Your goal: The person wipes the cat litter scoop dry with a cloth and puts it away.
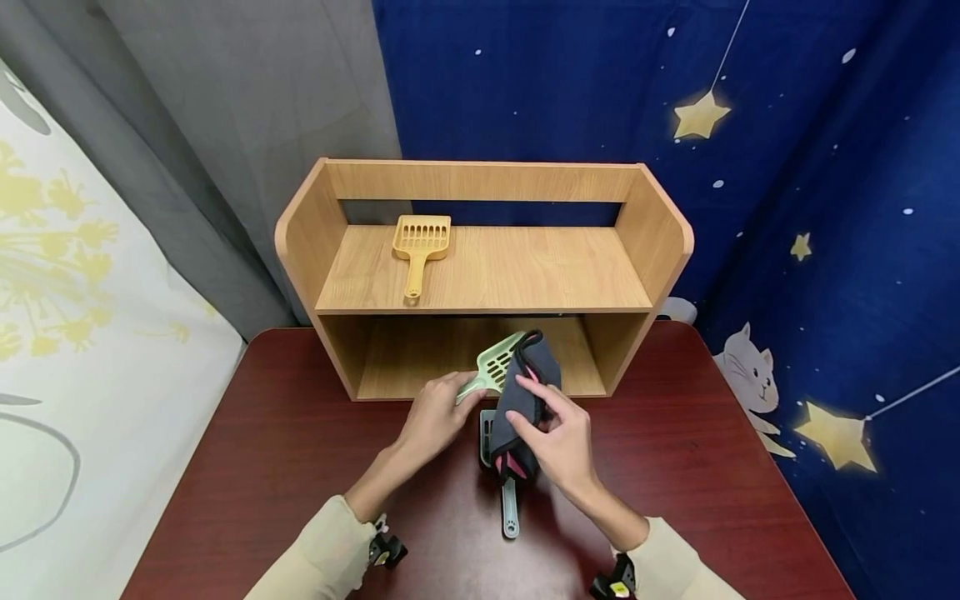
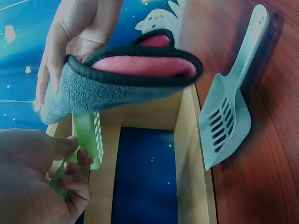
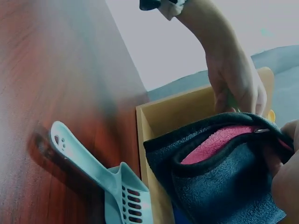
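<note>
Left grip pinches green scoop, head toward shelf; right grip clasps cloth.

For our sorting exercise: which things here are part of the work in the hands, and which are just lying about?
In use:
- green scoop, gripped by the left hand
- grey cloth with pink lining, held by the right hand

Lying about:
- yellow scoop on the shelf's top board
- pale blue scoop on the table
- wooden shelf

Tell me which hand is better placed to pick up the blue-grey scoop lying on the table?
Probably the right hand: it hovers directly above the blue-grey scoop, though it holds the grey cloth. The left hand grips the green scoop and sits further aside.
</note>
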Action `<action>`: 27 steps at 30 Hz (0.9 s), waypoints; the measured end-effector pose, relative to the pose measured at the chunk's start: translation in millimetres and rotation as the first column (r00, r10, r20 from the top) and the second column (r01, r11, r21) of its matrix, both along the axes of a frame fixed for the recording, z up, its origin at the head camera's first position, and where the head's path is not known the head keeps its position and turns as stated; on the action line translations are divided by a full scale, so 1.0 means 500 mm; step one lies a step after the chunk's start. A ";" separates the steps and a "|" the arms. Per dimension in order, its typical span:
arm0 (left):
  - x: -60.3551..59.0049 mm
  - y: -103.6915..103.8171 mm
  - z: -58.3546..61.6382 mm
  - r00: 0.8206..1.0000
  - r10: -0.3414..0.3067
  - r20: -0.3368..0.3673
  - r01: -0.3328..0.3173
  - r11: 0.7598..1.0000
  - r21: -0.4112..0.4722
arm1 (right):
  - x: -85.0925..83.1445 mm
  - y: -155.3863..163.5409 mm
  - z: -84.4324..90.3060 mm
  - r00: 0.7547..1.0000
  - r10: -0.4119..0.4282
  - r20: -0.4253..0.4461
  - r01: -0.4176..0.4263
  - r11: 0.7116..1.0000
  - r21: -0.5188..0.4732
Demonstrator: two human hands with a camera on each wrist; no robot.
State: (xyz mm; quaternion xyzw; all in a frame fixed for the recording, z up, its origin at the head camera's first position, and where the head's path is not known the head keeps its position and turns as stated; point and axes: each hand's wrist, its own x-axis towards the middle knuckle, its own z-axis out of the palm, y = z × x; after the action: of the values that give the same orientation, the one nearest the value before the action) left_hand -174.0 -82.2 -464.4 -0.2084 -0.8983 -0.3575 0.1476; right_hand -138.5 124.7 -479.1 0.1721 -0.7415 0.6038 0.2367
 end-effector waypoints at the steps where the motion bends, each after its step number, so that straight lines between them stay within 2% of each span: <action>1: 0.000 0.002 0.002 1.000 0.003 0.000 -0.003 1.000 0.001 | 0.001 -0.002 -0.003 1.000 -0.004 -0.013 0.005 1.000 0.006; 5: 0.002 0.002 0.005 1.000 0.008 0.011 -0.008 1.000 0.002 | -0.005 0.010 -0.005 0.998 -0.052 -0.043 0.051 0.999 -0.017; 9: 0.008 -0.004 0.005 1.000 0.007 0.025 -0.007 1.000 0.010 | -0.028 0.043 0.001 0.992 -0.122 -0.016 0.120 0.987 -0.103; 12: 0.012 -0.009 0.003 1.000 0.010 0.028 -0.010 1.000 0.014 | -0.046 0.069 0.008 0.991 -0.132 0.016 0.133 0.978 -0.164; 16: 0.018 -0.010 0.002 1.000 0.011 0.023 -0.012 1.000 0.025 | -0.053 0.084 0.014 0.994 -0.106 0.028 0.109 0.976 -0.189; 20: 0.020 -0.004 0.001 1.000 0.009 0.019 -0.010 0.999 0.053 | -0.039 0.061 0.009 0.997 -0.073 0.017 0.074 0.982 -0.172; 27: 0.014 0.012 -0.008 1.000 0.014 0.001 -0.014 0.996 0.089 | 0.002 -0.002 -0.011 0.998 -0.035 -0.049 0.034 0.999 -0.017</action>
State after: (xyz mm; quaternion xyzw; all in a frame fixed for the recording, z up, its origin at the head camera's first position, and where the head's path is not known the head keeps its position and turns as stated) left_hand -167.0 -76.3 -468.2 -0.1952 -0.8831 -0.3960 0.1590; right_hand -137.3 123.9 -484.6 0.1721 -0.7335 0.6010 0.2667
